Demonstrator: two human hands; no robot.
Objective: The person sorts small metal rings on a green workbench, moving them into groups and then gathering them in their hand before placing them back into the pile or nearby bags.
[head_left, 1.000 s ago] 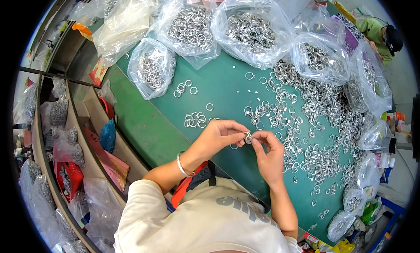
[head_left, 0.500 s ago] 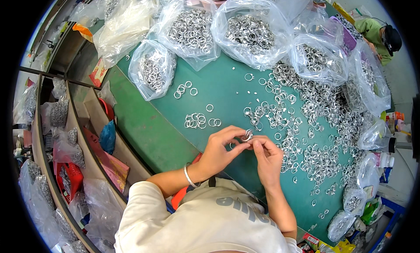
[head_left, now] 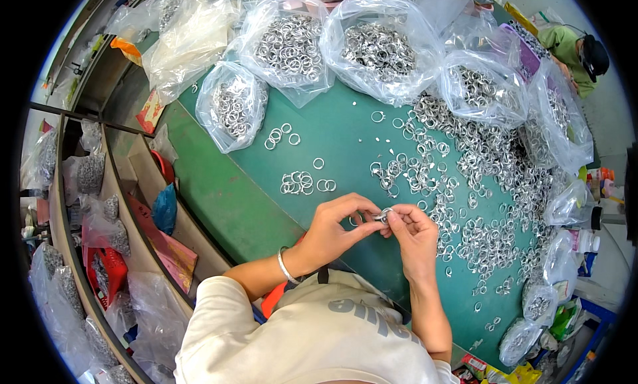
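My left hand (head_left: 335,226) and my right hand (head_left: 413,238) meet above the green table, fingertips close together. Pinched between them are silver metal rings (head_left: 383,214); their exact number is hard to tell. My left hand also has a ring partly hidden among its curled fingers. Beyond my left hand lies a small group of rings (head_left: 299,183), with a single ring (head_left: 318,163) just past it. To the right of my right hand spreads a large heap of loose rings (head_left: 488,244), some touching and overlapping.
Clear plastic bags full of rings, such as a large one (head_left: 379,48) and a smaller one (head_left: 232,108), line the table's far edge. More bags curve down the right side. Shelves (head_left: 119,251) with bagged parts stand at left. A person in green (head_left: 565,52) is at far right.
My right hand has shifted slightly right and turned. The ring between my fingertips has tipped and moved a little right and down, now by my right thumb. My left hand has barely moved.
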